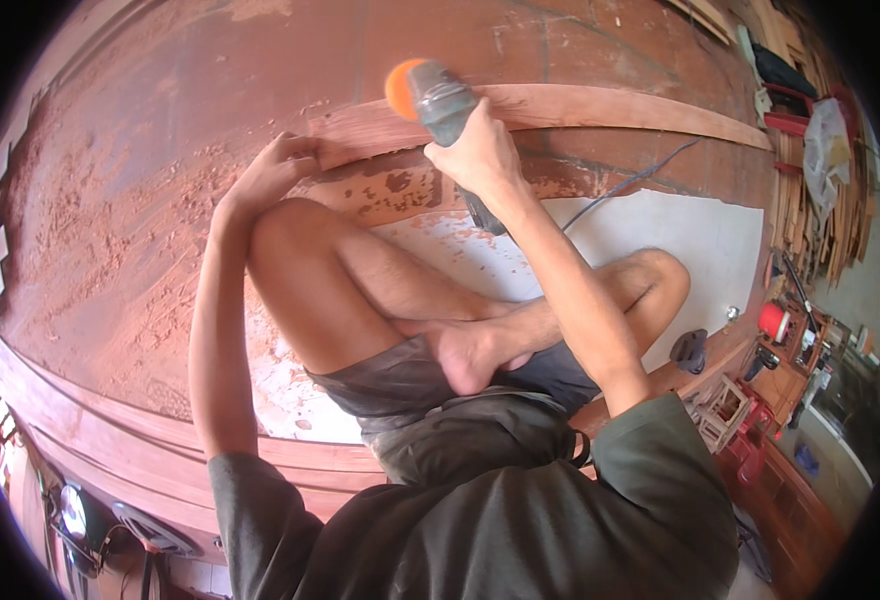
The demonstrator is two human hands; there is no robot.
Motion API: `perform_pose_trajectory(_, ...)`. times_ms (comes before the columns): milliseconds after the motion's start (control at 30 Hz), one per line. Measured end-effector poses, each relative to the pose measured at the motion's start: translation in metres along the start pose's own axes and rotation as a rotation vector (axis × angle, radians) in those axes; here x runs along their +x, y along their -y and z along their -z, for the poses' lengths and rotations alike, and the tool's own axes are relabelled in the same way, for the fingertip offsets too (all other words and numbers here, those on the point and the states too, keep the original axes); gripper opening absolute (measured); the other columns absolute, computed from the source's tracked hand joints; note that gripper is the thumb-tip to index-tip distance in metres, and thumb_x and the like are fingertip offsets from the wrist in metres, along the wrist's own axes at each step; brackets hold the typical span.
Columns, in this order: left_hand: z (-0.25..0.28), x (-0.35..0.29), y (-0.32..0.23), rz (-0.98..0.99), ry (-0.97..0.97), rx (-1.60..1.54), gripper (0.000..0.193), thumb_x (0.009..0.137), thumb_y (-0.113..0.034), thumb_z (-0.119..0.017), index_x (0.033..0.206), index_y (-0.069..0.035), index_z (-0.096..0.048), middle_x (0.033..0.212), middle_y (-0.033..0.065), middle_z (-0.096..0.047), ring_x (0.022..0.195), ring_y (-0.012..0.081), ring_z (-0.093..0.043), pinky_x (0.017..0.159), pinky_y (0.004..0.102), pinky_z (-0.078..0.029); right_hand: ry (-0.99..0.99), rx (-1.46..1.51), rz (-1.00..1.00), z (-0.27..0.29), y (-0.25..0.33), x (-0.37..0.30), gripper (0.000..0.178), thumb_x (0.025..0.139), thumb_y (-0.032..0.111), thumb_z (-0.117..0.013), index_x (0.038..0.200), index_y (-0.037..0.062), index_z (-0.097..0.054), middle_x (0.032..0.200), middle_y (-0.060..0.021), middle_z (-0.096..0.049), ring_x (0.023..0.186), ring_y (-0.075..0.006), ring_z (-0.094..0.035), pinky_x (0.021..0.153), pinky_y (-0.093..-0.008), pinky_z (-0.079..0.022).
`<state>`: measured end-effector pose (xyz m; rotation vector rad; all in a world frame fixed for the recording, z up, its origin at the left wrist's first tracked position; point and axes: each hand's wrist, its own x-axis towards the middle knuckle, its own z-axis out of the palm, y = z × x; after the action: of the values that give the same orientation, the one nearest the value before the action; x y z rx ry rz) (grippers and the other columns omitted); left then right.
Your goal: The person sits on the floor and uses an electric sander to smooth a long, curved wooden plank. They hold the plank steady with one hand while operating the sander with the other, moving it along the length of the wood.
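Note:
My right hand [482, 152] is wrapped round the body of an angle grinder [446, 104], dark grey-green with an orange disc [401, 92] at its far end. The disc is over the upper face of a long, slightly curved reddish wooden plank [590, 106], which lies crosswise in front of my knees. At the plank's left end, my left hand [272, 172] holds the edge with bent fingers. The rear of the grinder shows below my right wrist, and a dark cord [625, 185] runs off to the right.
Reddish sawdust [150, 230] covers the brown work surface on the left. I sit cross-legged on a white sheet [700, 225]. More planks [140, 455] lie behind me at the left. Stacked wood strips [845, 215], a clear plastic bag [826, 150] and a red spool [773, 321] are at the right.

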<state>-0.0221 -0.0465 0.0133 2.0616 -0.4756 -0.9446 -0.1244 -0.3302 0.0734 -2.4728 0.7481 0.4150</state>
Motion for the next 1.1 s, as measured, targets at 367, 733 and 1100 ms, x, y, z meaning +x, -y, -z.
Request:
perform_pose_trajectory(367, 0.032, -0.036, 0.028, -0.020, -0.362, 0.392, 0.041, 0.097, -0.021, -0.060, 0.131, -0.001, -0.068, 0.131, 0.0199, -0.064, 0.127, 0.0326, -0.060, 0.106, 0.0421, -0.048, -0.102, -0.063, -0.004, 0.010, -0.005, 0.019, 0.077, 0.071, 0.030, -0.085, 0.125, -0.0119, -0.049, 0.108, -0.0304, -0.072, 0.099, -0.0436, -0.073, 0.088, -0.0465, -0.061)
perform_pose_trajectory(733, -0.023, -0.143, -0.022, 0.046, -0.683, 0.157, 0.037, 0.108, -0.031, -0.058, 0.132, -0.005, -0.067, 0.135, 0.0118, -0.063, 0.125, 0.0260, -0.060, 0.104, 0.0430, -0.048, -0.040, 0.304, 0.030, 0.010, -0.053, -0.036, 0.068, 0.066, 0.028, -0.084, 0.119, -0.0036, -0.054, 0.107, -0.0307, -0.070, 0.106, -0.0452, -0.069, 0.090, -0.0508, -0.056)
perform_pose_trajectory(1100, -0.156, -0.220, -0.106, -0.044, -0.607, 0.107, 0.030, 0.103, -0.014, -0.061, 0.128, 0.002, -0.065, 0.126, 0.0146, -0.065, 0.111, 0.0247, -0.065, 0.085, 0.0346, -0.055, 0.025, 0.937, 0.600, 0.089, 0.064, -0.134, 0.068, 0.065, 0.018, -0.085, 0.119, -0.0047, -0.049, 0.097, -0.0303, -0.070, 0.094, -0.0468, -0.071, 0.085, -0.0476, -0.058)
